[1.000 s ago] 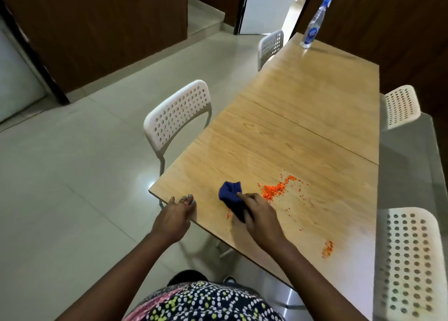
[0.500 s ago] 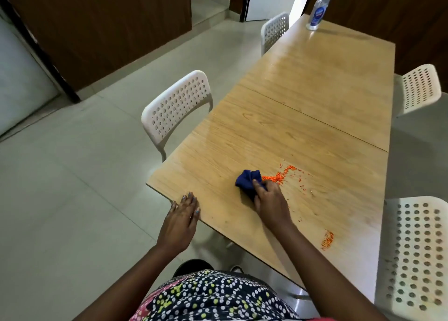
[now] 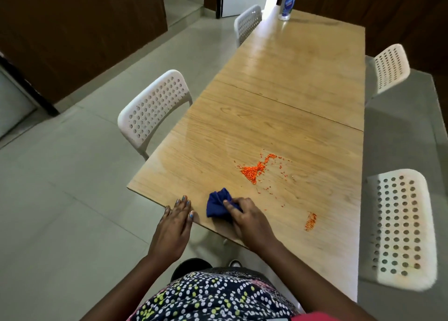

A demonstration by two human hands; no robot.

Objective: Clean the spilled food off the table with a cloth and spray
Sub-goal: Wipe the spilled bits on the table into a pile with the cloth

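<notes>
The right hand (image 3: 244, 215) grips a bunched blue cloth (image 3: 218, 203) and presses it to the tabletop (image 3: 303, 83) low in the frame, just inside the near edge. The left hand (image 3: 175, 217) lies flat with fingers straight, its tips over that same edge just left of the cloth, holding nothing. The main heap of orange crumbs (image 3: 253, 171) sits at centre frame, up and right of the cloth and apart from it, with loose grains trailing toward the lower right. A second small streak (image 3: 310, 221) lies right of the right hand, near the edge. The spray bottle (image 3: 287, 2) stands at the top of the frame on the far end of the tabletop, well apart from both hands. The chief risk, as I judge it, is that a sweep toward the body would push crumbs over the near edge onto the floor, since the cloth already works close to it and no catching hand is cupped below. A fast stroke could also scatter the dry grains wider instead of gathering them, because the cloth is wadded small and covers little. The streak at the lower right is easy to miss or to knock off with the forearm. Fetching the bottle means a long reach across the heap, where a sleeve or arm could drag through it.
</notes>
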